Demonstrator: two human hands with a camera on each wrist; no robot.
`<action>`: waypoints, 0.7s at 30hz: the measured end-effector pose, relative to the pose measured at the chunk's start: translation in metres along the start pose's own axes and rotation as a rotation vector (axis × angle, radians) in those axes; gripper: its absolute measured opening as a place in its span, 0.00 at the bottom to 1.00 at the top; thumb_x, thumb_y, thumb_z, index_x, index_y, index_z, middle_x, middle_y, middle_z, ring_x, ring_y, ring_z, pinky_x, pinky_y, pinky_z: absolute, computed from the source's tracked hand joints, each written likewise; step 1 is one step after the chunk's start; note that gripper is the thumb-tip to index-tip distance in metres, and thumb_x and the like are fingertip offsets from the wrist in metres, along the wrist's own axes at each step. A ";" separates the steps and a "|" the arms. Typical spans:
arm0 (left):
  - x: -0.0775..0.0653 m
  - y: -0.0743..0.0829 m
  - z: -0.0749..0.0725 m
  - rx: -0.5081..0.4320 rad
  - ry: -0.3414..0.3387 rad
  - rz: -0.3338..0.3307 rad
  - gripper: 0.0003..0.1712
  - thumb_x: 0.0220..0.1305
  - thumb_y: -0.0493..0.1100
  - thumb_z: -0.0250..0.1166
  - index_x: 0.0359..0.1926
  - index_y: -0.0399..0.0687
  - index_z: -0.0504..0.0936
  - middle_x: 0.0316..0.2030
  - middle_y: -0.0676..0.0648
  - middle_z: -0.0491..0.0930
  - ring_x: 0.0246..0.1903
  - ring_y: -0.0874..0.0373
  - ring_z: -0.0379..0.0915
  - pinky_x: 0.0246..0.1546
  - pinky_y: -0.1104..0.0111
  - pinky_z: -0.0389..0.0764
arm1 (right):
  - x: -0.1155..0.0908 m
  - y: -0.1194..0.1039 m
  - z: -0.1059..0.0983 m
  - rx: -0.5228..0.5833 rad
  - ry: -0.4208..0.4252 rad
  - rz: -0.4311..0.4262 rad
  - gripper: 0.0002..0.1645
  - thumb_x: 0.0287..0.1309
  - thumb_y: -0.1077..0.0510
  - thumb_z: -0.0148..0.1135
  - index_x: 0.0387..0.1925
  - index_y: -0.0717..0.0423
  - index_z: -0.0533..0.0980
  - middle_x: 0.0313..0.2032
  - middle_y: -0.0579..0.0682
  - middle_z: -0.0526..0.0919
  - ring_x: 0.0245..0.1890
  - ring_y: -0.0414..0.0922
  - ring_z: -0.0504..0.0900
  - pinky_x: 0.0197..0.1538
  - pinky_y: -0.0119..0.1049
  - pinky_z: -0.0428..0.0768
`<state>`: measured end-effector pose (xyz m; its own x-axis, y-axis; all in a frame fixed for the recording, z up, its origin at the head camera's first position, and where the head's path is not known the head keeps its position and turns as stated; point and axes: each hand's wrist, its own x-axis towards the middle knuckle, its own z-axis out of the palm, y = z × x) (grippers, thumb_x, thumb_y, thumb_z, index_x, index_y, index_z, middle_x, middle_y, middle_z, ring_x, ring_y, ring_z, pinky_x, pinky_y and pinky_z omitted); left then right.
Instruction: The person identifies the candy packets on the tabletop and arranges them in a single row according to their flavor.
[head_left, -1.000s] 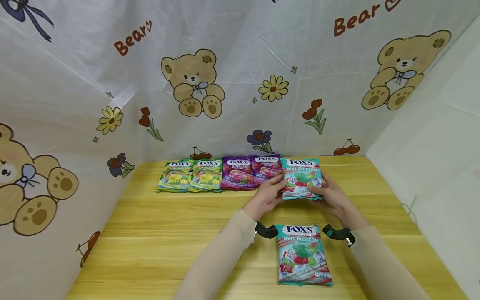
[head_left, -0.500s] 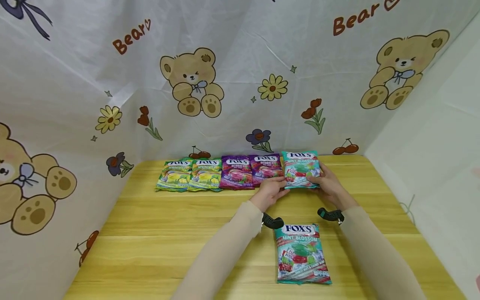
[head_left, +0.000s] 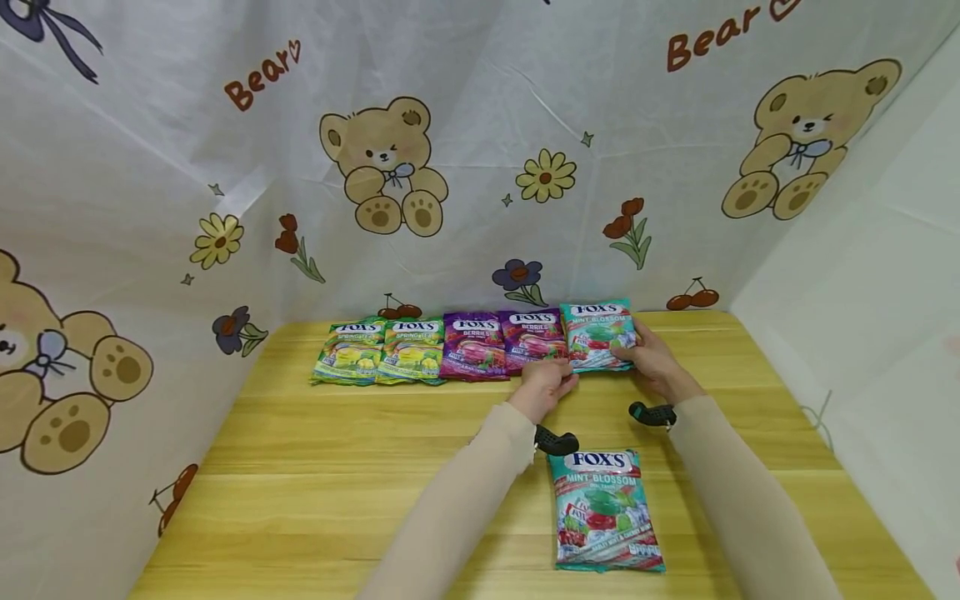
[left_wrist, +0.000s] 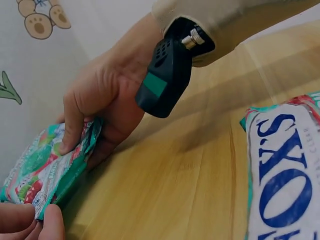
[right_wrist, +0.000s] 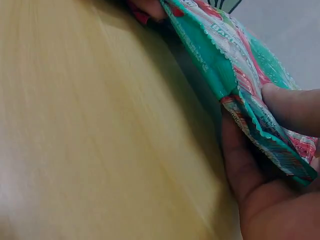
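Observation:
A teal FOX'S Mint Blossom candy bag (head_left: 600,336) is at the right end of the back row, close over the table. My right hand (head_left: 656,362) grips its right side, thumb (right_wrist: 290,107) on the printed front and fingers underneath. At its lower left corner, my left hand (head_left: 545,387) pinches the edge between thumb and fingers (left_wrist: 52,225). The bag tilts, its near edge raised off the wood in the right wrist view. Between my forearms a second Mint Blossom bag (head_left: 603,512) lies face up, its top edge near my left wrist's black camera (head_left: 557,440).
Two purple Berries bags (head_left: 474,346) adjoin the held bag on the left, then two yellow-green Spring Tea bags (head_left: 411,350). Behind the row hangs a white cloth (head_left: 465,267) printed with bears. A white wall (head_left: 885,333) bounds the wooden table (head_left: 337,467) on the right.
Both hands have moved the held Mint Blossom bag back toward the cloth, slightly left, and lower, up beside the purple bags. The bag in front stays put.

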<state>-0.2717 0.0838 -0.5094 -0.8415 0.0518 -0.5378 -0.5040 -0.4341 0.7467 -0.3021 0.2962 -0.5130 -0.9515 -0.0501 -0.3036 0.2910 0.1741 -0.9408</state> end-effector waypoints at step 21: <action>0.001 -0.004 -0.007 0.010 -0.077 -0.017 0.20 0.68 0.26 0.64 0.60 0.33 0.82 0.59 0.36 0.81 0.54 0.46 0.82 0.56 0.61 0.86 | -0.004 0.002 0.013 -0.500 0.221 -0.089 0.46 0.72 0.53 0.61 0.80 0.64 0.50 0.71 0.74 0.64 0.67 0.66 0.68 0.73 0.62 0.68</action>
<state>-0.2696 0.0797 -0.5158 -0.8448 0.1285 -0.5193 -0.5203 -0.4233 0.7417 -0.2964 0.2834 -0.5156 -0.9842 0.1126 -0.1365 0.1769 0.6270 -0.7587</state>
